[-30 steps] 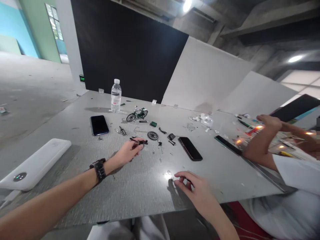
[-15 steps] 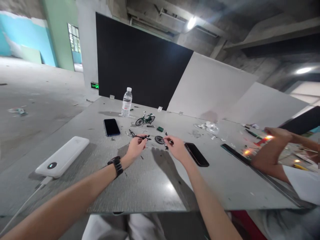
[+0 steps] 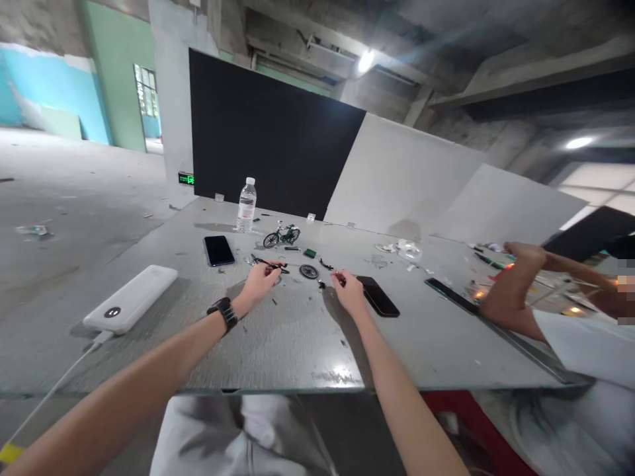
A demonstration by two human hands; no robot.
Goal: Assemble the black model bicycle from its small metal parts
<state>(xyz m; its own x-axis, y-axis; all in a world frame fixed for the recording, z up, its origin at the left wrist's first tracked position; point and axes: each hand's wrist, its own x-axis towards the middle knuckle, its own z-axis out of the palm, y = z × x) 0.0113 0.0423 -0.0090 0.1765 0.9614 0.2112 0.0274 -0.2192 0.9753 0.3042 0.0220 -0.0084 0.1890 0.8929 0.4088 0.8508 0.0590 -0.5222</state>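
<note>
Pinched in your left hand (image 3: 258, 281): thin black frame part (image 3: 272, 266), held w/ fingertips just above the table (image 3: 297, 344), sticking out to the right past your fingers. Wrist carries a black watch (image 3: 223, 311).

Your right hand (image 3: 350, 291): fingers curled, tips closed on a small dark part (image 3: 338, 274); too small to tell what it is. Hand sits just beside the near end of a black phone (image 3: 378, 295).

Between your hands:
- small black wheel (image 3: 308, 271), lying flat, just right of the frame part.
- tiny dark bits (image 3: 321, 285) scattered nr the wheel; can't make out shapes.

Further back, centre:
- green model bike (image 3: 281, 234), upright, assembled.
- small green block (image 3: 310, 252), right of the bike.
- water bottle (image 3: 246, 205), clear, white cap, upright, left of the bike.

Left side:
- second dark phone (image 3: 219, 250), screen up, well left of the wheel.
- white power bank (image 3: 130, 298), nr the table's left edge, white cable (image 3: 49, 390) running off it toward you.

Right side:
- crumpled clear plastic bags (image 3: 404, 250) beyond the black phone.
- long dark flat device (image 3: 451, 295), lying at an angle.
- another person's arm (image 3: 506, 291), elbow on the table, white sleeve (image 3: 580, 344); colourful small items (image 3: 496, 254) around it, blurred.
</note>
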